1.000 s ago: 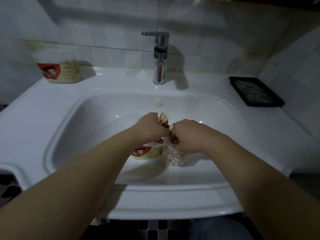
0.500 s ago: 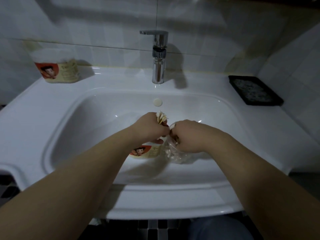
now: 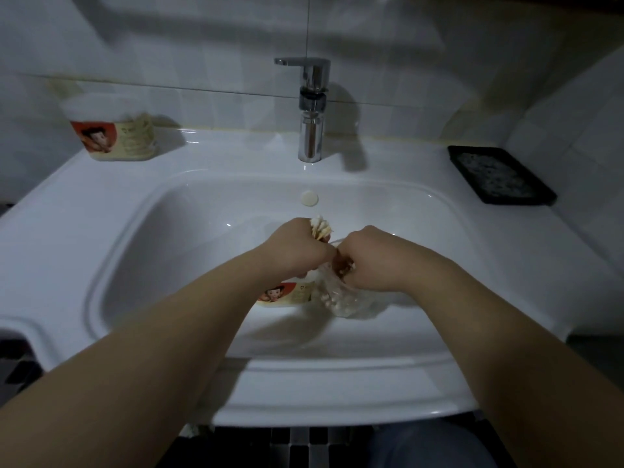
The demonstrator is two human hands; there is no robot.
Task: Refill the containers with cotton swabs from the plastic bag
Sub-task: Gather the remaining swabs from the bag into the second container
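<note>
Little change in the last second: our left hand [image 3: 297, 251] still grips a bunch of swabs [image 3: 320, 228] over the container [image 3: 287, 293] in the sink [image 3: 101, 184]. Right hand [image 3: 374, 261], fingers curled, holds the bag [image 3: 347, 302] alongside. Nothing dropped in yet.

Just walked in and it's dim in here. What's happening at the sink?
A person is refilling swab containers over the sink. The left hand grips a bundle of cotton swabs, tips up, above a container standing in the basin. The right hand grips the plastic bag beside it, more swabs inside. A second container stands on the back left ledge.
</note>
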